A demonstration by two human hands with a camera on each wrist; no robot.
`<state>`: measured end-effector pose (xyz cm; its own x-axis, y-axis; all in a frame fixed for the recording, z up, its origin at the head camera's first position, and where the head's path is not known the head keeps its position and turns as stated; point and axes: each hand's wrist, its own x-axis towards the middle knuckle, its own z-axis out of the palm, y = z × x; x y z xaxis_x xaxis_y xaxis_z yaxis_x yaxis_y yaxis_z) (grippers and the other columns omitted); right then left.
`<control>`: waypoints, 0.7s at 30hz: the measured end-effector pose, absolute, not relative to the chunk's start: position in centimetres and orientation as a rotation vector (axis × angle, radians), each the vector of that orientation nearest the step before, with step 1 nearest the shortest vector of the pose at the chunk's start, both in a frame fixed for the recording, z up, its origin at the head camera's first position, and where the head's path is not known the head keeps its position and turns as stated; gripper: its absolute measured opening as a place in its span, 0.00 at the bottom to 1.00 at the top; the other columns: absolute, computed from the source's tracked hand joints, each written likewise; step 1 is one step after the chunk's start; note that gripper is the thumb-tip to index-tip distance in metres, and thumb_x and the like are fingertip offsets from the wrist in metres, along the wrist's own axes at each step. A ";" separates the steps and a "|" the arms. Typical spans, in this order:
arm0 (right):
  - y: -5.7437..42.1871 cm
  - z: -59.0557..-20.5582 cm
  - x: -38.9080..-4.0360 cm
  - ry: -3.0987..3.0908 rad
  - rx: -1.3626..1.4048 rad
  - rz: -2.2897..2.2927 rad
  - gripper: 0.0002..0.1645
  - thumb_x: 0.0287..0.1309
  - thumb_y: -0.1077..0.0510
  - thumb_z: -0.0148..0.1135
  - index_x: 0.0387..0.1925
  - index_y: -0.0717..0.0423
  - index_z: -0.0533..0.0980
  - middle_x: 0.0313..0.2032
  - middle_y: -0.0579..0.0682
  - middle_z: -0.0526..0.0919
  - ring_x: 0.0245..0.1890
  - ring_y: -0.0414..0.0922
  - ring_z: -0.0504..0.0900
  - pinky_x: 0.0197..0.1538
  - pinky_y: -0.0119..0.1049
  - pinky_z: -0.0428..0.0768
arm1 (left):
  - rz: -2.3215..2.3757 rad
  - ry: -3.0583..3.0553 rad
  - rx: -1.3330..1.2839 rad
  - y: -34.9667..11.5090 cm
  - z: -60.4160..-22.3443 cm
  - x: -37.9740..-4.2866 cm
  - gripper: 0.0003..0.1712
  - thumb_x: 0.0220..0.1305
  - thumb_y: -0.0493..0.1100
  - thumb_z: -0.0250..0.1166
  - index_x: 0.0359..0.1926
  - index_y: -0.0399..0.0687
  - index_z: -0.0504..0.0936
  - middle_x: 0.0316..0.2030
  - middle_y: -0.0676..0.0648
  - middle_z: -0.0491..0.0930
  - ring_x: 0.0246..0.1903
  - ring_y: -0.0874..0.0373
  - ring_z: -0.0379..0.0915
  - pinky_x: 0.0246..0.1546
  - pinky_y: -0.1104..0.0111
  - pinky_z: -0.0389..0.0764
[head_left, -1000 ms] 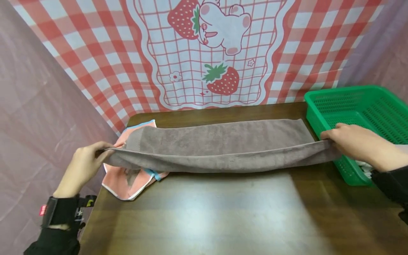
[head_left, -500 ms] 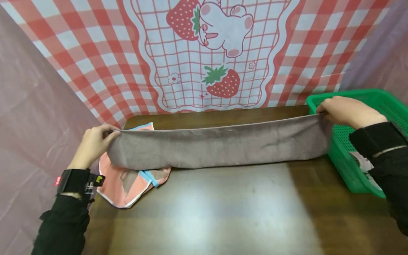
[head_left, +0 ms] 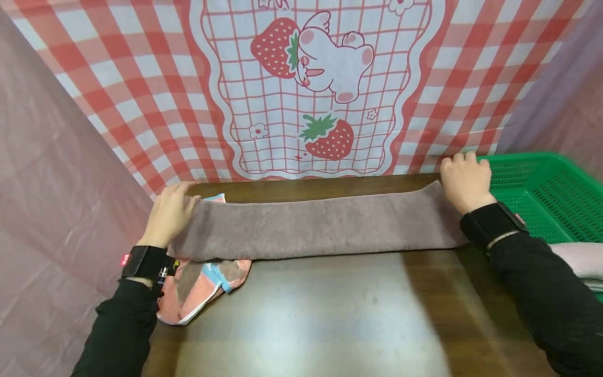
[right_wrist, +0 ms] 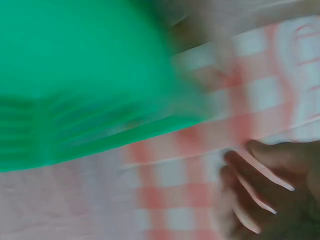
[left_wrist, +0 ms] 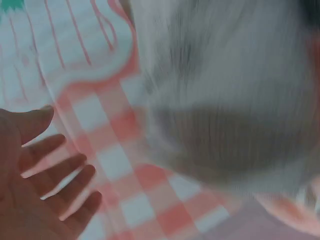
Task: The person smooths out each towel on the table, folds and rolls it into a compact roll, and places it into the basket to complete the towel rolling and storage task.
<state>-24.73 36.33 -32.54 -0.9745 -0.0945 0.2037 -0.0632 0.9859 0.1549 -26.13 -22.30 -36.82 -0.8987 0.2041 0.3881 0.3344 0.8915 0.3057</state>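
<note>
A long folded grey-brown towel (head_left: 320, 225) lies across the table, its left end over a peach cloth (head_left: 188, 298) with white and blue edging. At that left end is my left hand (head_left: 169, 214). In the left wrist view the left hand (left_wrist: 45, 175) has its fingers spread and holds nothing, apart from the blurred towel (left_wrist: 225, 100). Over the towel's right end, beside the green basket (head_left: 556, 159), is my right hand (head_left: 466, 180). The right wrist view has the right hand (right_wrist: 275, 185) with loosely bent fingers and nothing in them.
The green basket at the right holds a pale pink folded cloth (head_left: 579, 259) near its front. A red-and-white checked curtain with strawberries (head_left: 330, 139) hangs behind the wooden table (head_left: 306, 314).
Both hands held the towel's edge raised, lifted it away and laid it down on the table. Now they have let go of it, with fingers loosened.
</note>
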 end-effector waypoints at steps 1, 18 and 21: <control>35.4 -33.1 -24.1 -2.926 0.134 -0.214 0.11 0.67 0.70 0.47 0.40 0.78 0.73 0.38 0.77 0.73 0.44 0.73 0.71 0.41 0.66 0.73 | -0.509 -2.718 -0.432 -21.6 -37.1 -25.6 0.22 0.70 0.40 0.61 0.60 0.32 0.75 0.55 0.29 0.76 0.57 0.32 0.71 0.55 0.40 0.70; 33.6 -41.1 -19.8 -3.457 -0.225 0.112 0.40 0.76 0.45 0.41 0.67 0.79 0.55 0.58 0.88 0.60 0.55 0.81 0.67 0.53 0.67 0.74 | -0.397 -3.262 -0.593 -18.0 -43.1 -21.0 0.39 0.75 0.55 0.51 0.75 0.35 0.54 0.74 0.29 0.50 0.74 0.30 0.42 0.70 0.35 0.43; 34.7 -41.4 -19.1 -3.387 -0.279 0.093 0.38 0.76 0.49 0.41 0.58 0.87 0.61 0.51 0.88 0.66 0.53 0.78 0.70 0.51 0.67 0.74 | -0.417 -3.288 -0.583 -17.9 -43.0 -20.8 0.40 0.76 0.56 0.50 0.76 0.36 0.53 0.75 0.29 0.48 0.74 0.30 0.41 0.70 0.35 0.42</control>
